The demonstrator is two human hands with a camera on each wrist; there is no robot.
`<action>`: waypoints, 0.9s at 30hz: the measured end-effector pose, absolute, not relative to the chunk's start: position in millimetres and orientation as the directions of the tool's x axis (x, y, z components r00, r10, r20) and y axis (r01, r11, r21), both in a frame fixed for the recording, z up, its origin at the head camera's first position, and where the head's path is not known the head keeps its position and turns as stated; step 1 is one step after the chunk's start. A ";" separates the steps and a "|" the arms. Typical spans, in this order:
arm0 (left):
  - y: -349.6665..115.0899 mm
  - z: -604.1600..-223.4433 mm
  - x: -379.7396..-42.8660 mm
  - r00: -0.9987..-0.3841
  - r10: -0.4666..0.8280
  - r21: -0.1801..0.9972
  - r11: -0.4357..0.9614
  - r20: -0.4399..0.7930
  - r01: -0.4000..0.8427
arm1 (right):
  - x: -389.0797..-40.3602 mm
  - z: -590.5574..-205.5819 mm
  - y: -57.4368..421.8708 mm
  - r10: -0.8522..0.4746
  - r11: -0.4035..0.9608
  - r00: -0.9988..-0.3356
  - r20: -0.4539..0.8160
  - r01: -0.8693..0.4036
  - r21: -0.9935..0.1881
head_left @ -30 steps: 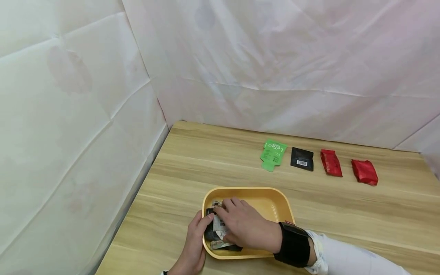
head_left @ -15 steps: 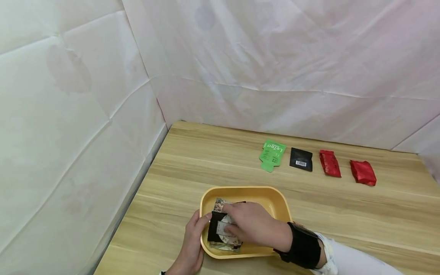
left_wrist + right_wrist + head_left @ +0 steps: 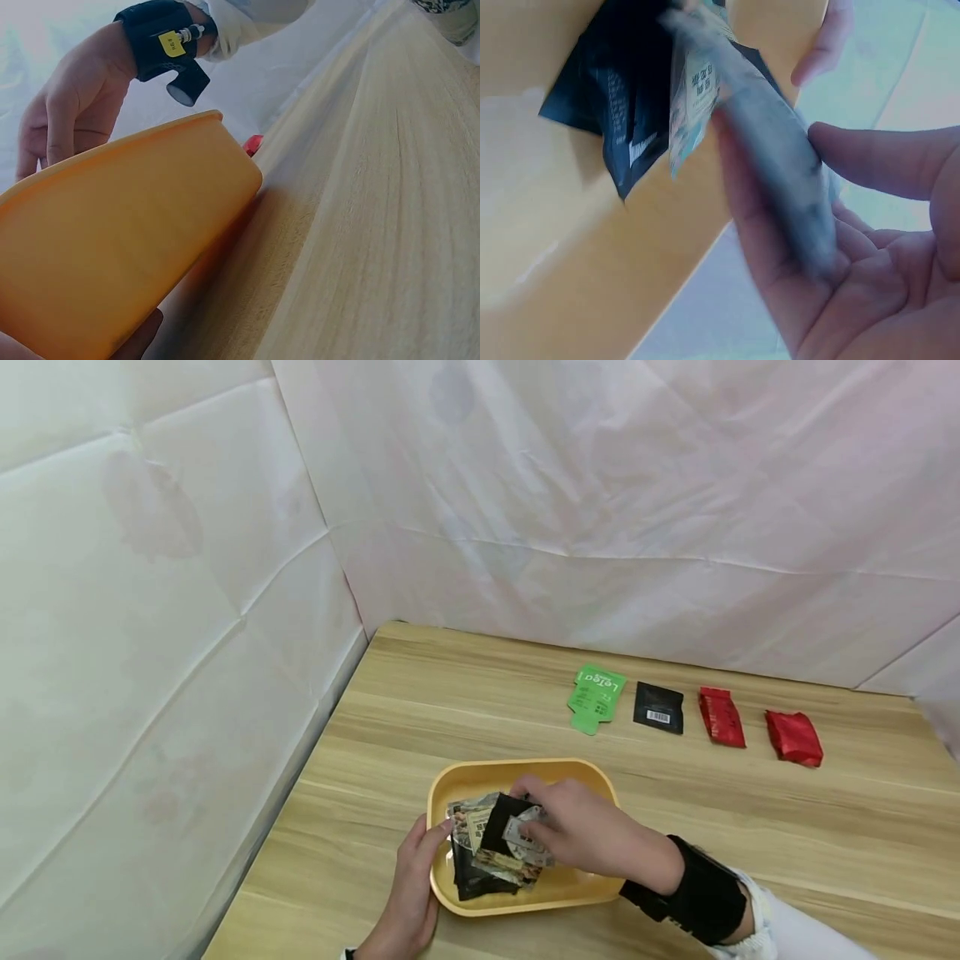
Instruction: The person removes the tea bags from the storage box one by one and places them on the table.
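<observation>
A yellow plastic tray [image 3: 573, 889] sits near the table's front edge, its outer wall filling much of the left wrist view. My left hand [image 3: 405, 893] grips its left end, thumb over the rim. Above the tray's inside, my right hand [image 3: 596, 831] pinches a black sachet with a grey label [image 3: 497, 827] between thumb and fingers. In the right wrist view the held sachet is edge-on and blurred. Beneath and left of it lie a patterned sachet with a cream label [image 3: 465, 835] and a black packet [image 3: 476, 883], partly covered.
Along the back of the wooden table [image 3: 390, 718] lie a green LeTea packet [image 3: 596, 695], a black packet with a barcode [image 3: 658, 707] and two red packets, one upright-lying [image 3: 722, 718] and one squarer [image 3: 793, 737]. White cloth walls [image 3: 600, 485] stand behind and left.
My right hand has drawn back rightward with the black sachet, uncovering others in the tray. The tray has shifted slightly left and tilted a little, with my left hand still holding it.
</observation>
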State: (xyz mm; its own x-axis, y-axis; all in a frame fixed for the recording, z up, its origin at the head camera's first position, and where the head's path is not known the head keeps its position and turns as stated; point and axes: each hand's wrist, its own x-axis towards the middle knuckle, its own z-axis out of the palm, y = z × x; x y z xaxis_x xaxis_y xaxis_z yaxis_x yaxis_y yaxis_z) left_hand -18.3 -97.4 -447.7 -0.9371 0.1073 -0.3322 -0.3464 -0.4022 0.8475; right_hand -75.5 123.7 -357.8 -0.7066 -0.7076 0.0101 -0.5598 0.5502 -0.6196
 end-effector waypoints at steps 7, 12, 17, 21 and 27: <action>-98.3 -447.2 -19.8 -0.932 0.106 0.849 -0.389 -0.345 -0.359 | -78.1 -355.4 131.2 -0.660 0.579 -0.747 0.078 -0.573 -0.580; -98.4 -447.2 -19.6 -0.935 0.116 0.847 -0.396 -0.336 -0.354 | -91.6 -341.6 143.7 -0.553 0.512 -0.821 0.141 -0.468 -0.720; -99.1 -446.7 -17.4 -0.934 0.139 0.848 -0.393 -0.328 -0.356 | -126.3 -362.5 181.2 -0.374 0.387 -0.895 0.243 -0.388 -0.836; -100.4 -447.4 -16.4 -0.933 0.150 0.852 -0.381 -0.326 -0.359 | -149.0 -384.3 212.6 -0.262 0.398 -0.928 0.265 -0.354 -0.846; -101.6 -447.9 -16.6 -0.930 0.181 0.845 -0.388 -0.320 -0.367 | -152.0 -375.3 220.1 -0.093 0.576 -0.979 0.181 -0.201 -0.793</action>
State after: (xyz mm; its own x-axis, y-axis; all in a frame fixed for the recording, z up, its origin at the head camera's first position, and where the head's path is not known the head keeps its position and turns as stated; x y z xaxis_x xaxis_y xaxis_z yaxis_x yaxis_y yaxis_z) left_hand -16.6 -101.6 -447.9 -0.9298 0.1814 -0.3203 -0.3669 -0.3881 0.8454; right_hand -152.0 220.1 -375.3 -0.9791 -0.0928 0.1811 -0.2012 0.5757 -0.7925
